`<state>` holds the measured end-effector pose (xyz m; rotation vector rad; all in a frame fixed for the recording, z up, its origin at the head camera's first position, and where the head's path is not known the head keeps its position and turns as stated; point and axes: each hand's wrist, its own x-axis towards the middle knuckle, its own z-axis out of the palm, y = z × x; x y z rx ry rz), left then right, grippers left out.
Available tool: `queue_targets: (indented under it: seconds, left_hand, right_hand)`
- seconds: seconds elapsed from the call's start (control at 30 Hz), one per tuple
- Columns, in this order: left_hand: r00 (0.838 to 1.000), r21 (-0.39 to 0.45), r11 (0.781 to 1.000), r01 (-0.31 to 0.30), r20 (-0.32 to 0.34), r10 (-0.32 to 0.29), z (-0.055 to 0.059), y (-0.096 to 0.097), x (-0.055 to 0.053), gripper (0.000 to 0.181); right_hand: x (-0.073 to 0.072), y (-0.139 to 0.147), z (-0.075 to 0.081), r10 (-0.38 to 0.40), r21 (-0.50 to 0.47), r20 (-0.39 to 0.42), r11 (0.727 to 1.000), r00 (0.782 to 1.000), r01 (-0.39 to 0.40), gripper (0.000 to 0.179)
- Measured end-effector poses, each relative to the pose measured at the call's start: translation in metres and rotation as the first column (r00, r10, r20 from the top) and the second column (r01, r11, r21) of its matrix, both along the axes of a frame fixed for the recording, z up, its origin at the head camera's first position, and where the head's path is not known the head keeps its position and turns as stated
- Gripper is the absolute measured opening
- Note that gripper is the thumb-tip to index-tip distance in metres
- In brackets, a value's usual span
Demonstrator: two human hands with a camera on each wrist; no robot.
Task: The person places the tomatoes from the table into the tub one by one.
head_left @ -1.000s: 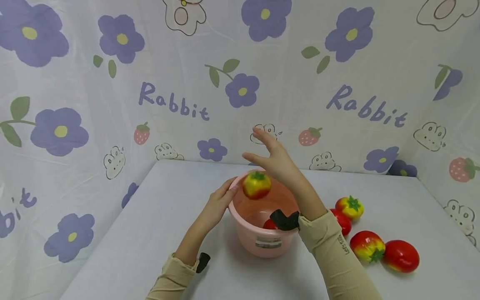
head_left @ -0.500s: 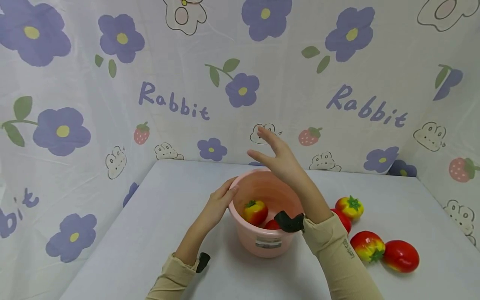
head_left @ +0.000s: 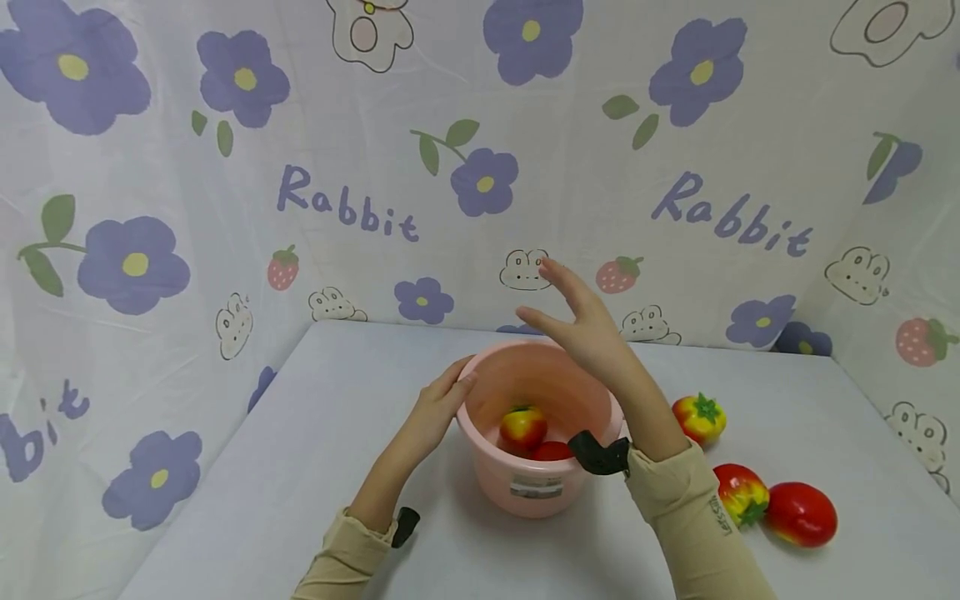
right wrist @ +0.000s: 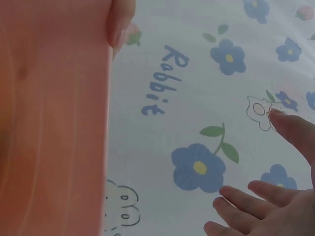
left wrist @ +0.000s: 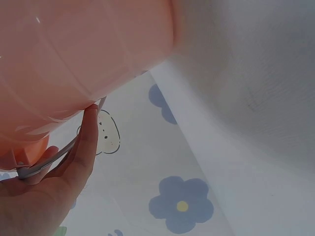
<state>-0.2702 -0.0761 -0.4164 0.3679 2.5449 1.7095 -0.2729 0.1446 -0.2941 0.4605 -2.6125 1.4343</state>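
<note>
My left hand (head_left: 435, 408) grips the left rim of a pink plastic bucket (head_left: 491, 475), thumb over the edge and fingers along the outside. In the left wrist view its fingers lie by the bucket's thin grey handle (left wrist: 49, 161). Inside sit a red-and-yellow tomato-like fruit (head_left: 522, 427) with a green top and a red one (head_left: 551, 452), partly hidden by the front rim. Above the bucket's right side, my right hand (head_left: 592, 333) is raised with fingers spread, holding nothing. The right wrist view shows its fingers (right wrist: 241, 201) apart from the bucket.
Right of the bucket on the white table (head_left: 360, 375) lie a yellow-red fruit (head_left: 699, 419), a red-yellow fruit (head_left: 741, 493) partly behind the right sleeve, and a smooth red fruit (head_left: 801, 515). A patterned cloth (head_left: 465, 100) stands behind the table and along its sides.
The red-and-yellow fruit has dropped into the bucket and shifted rightward along its bottom. My right hand has drifted right, its arm now covering another red fruit. The left hand keeps its grip.
</note>
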Motion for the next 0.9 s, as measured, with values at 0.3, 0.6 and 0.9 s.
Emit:
queue_targets:
  seconds: [0.3, 0.6, 0.9]
  left_hand:
    - [1.0, 0.004, 1.0, 0.0, 0.008, 0.0, 0.0, 0.001, 0.0, 0.052]
    - [1.0, 0.006, 1.0, 0.01, 0.016, -0.01, 0.002, 0.002, 0.001, 0.053]
    - [1.0, 0.001, 1.0, 0.003, 0.025, -0.003, 0.005, 0.002, 0.0, 0.052]
  right_hand:
    - [0.006, 0.011, -0.006, -0.034, 0.025, -0.009, 0.999, 0.999, 0.034, 0.08]
    - [0.011, 0.024, -0.005, -0.069, 0.041, -0.01, 0.997, 0.998, 0.069, 0.079]
    - [0.012, 0.041, -0.006, -0.119, 0.048, -0.032, 0.991, 0.992, 0.121, 0.081]
